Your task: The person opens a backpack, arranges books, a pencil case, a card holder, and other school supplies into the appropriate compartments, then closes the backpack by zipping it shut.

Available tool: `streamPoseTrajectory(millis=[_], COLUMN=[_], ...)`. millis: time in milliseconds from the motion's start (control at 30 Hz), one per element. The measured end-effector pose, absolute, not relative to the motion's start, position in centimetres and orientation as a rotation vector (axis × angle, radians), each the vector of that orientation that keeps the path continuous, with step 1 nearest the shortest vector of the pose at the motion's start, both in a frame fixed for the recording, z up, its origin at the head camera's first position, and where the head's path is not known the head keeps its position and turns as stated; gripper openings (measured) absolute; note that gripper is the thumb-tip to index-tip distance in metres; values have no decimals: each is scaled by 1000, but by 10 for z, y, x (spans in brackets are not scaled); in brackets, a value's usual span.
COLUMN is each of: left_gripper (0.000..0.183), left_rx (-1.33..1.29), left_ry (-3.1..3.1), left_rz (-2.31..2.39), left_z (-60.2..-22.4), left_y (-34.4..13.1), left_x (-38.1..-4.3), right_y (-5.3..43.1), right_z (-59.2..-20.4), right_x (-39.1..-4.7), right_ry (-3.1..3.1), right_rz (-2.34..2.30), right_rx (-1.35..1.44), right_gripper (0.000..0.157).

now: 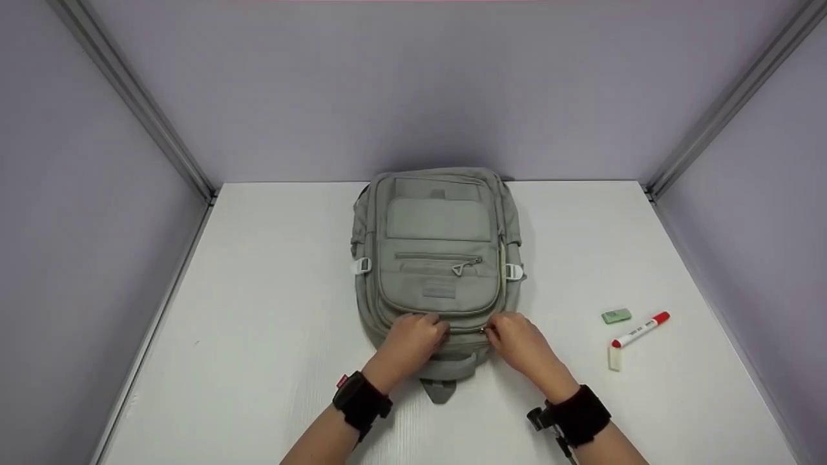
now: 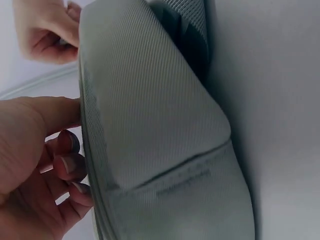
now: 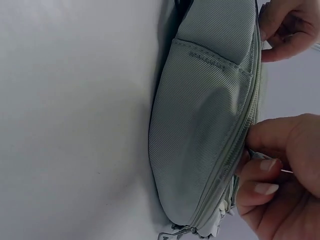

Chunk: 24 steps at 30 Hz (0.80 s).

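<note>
A grey-green backpack (image 1: 439,219) lies on the white table, its top handle (image 1: 449,369) towards me. My left hand (image 1: 412,340) pinches the fabric edge along the zipper at the bag's near end; thumb and curled fingers show there in the left wrist view. To its right, my right hand (image 1: 520,342) pinches at the same zipper line, beside a small metal zipper pull (image 1: 482,330). In the right wrist view the right thumb and fingers (image 3: 260,187) meet on the zipper edge. Whatever sits between those fingertips is mostly hidden.
On the right of the table (image 1: 258,290) lie a green eraser (image 1: 616,316), a white marker with red ends (image 1: 639,330) and a pale eraser-like block (image 1: 614,359). Grey-lilac panels enclose the left, back and right sides. White buckles (image 1: 514,272) sit at the bag's sides.
</note>
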<state>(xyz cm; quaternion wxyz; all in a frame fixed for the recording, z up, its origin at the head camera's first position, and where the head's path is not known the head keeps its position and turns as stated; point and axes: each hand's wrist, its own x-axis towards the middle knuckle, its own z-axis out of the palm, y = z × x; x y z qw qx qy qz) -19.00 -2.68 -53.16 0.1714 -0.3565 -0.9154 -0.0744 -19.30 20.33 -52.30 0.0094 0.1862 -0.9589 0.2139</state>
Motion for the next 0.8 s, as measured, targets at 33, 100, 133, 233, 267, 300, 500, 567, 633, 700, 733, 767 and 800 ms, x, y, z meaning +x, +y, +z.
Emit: streamPoseTrajectory(millis=[33,100,133,233,267,300,500,567,633,700,733,767,800], left_gripper=[6,7,8,11,12,14,24,25,26,27,27,27,28], left_rx=[-1026,-1049,-1060,-1083,-1088,-1097,-1158,-1170,-1177,-1182,-1184,-1186,-1190], left_ry=[-2582,-2551,-2537,-2501,-2494,-2488,-2438,-2424,-2429,-2440,-2442,-2446,-2445], left_rz=[-192,-164,-157,-141,-127,-118,-59,-71,-92,-119,-128,-138,-146], left_z=[-533,-535,-536,-539,-539,-539,-537,-537,-537,-536,-536,-536,-536], left_y=[-25,-21,-20,-17,-16,-16,-13,-13,-13,-14,-14,-14,-14], left_x=[-190,-191,-191,-194,-195,-196,-201,-202,-202,-201,-201,-201,-200], right_y=[204,205,206,209,210,211,219,223,227,233,235,238,240], right_z=[-523,-525,-525,-526,-526,-526,-523,-523,-523,-524,-524,-525,-526], right_x=[-193,-192,-192,-190,-190,-190,-194,-196,-198,-201,-203,-204,-206], right_ry=[-2987,-2959,-2938,-2854,-2822,-2789,-2606,-2584,-2580,-2584,-2587,-2590,-2592], right_rz=[649,621,614,576,553,528,434,443,458,464,462,460,457], right_rx=[593,629,652,734,762,791,913,913,895,868,853,836,821], right_gripper=[15,17,17,17,17,18,26,27,27,27,27,27,27])
